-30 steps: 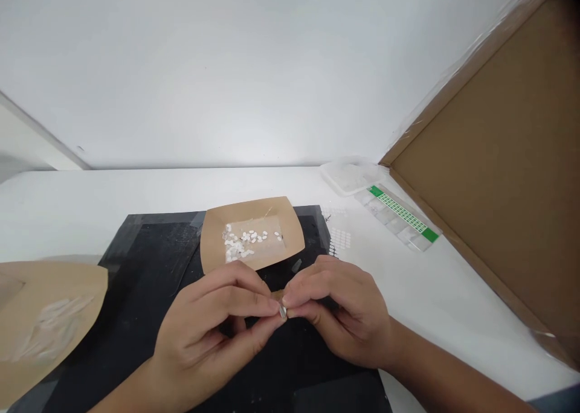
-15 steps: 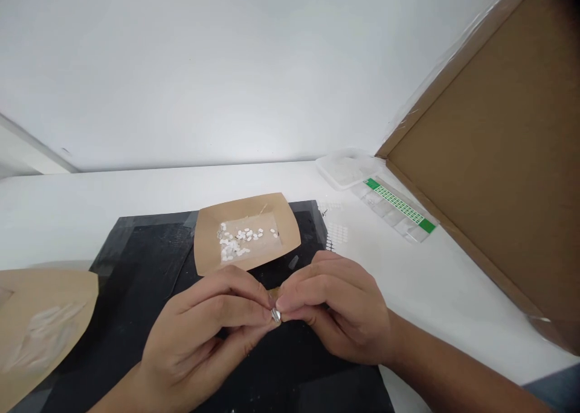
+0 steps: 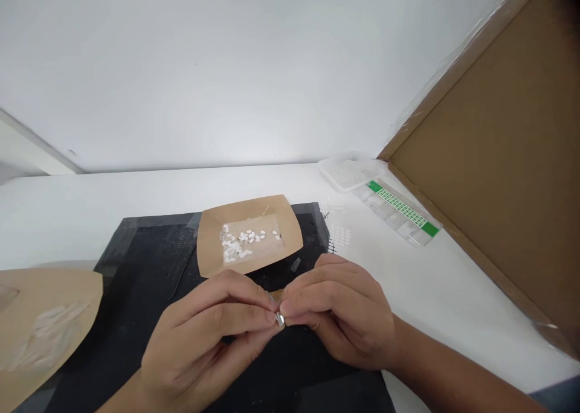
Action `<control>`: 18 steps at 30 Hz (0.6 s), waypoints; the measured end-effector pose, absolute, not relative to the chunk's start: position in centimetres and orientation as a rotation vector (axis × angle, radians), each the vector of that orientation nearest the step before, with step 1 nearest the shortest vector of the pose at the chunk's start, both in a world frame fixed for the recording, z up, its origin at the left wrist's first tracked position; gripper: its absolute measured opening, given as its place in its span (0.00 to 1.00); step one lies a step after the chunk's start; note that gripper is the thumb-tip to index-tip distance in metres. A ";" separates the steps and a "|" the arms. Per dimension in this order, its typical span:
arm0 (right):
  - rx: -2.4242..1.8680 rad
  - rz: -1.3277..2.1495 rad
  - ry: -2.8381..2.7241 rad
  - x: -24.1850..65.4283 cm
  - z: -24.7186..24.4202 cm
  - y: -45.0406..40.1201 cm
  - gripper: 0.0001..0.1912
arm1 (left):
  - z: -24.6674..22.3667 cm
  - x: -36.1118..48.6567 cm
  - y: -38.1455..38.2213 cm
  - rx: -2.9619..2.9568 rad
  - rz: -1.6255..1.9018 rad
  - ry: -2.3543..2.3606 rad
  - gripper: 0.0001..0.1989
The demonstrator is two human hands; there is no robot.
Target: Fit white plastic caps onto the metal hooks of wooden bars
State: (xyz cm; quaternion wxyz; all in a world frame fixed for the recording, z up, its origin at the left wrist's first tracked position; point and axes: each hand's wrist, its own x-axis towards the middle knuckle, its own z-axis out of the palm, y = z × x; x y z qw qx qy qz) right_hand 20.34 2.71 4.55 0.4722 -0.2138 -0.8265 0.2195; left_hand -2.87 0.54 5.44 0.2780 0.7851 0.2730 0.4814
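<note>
Over the black mat, my left hand [image 3: 212,334] and my right hand [image 3: 347,310] meet fingertip to fingertip. Both pinch a small shiny silver piece [image 3: 280,320], with a bit of brownish-yellow material [image 3: 276,294] showing just behind it. Fingers cover most of the piece, so its kind cannot be made out. Just beyond the hands sits a brown paper tray [image 3: 296,232] holding several small white oval pieces [image 3: 244,238] on a clear sheet. A small translucent piece [image 3: 295,264] lies on the mat near my right fingers.
The black mat [image 3: 149,250] lies on a white table [image 3: 453,316]. At left stands another paper tray [image 3: 86,292] with translucent strips. A clear plastic container [image 3: 347,172] and a clear packet with a green label [image 3: 403,208] lie back right. A cardboard box [image 3: 498,159] rises at right.
The view has shifted slightly, so everything appears a little to the right and lower. Both hands keep the same pinch on the silver piece.
</note>
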 end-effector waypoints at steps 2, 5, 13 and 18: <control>-0.526 0.537 -2.024 20.3 4.6 2.7 0.03 | 5.5 -2.9 0.7 2.170 1.292 0.748 0.11; -0.540 0.529 -2.027 20.3 4.7 2.7 0.04 | 5.5 -3.2 0.8 2.290 1.262 0.790 0.09; -0.643 0.769 -1.949 20.1 4.9 2.3 0.02 | 5.5 -3.4 0.6 2.389 1.243 0.848 0.08; -0.661 1.099 -1.844 19.8 5.0 2.1 0.02 | 5.3 -3.2 0.5 2.367 1.257 0.851 0.09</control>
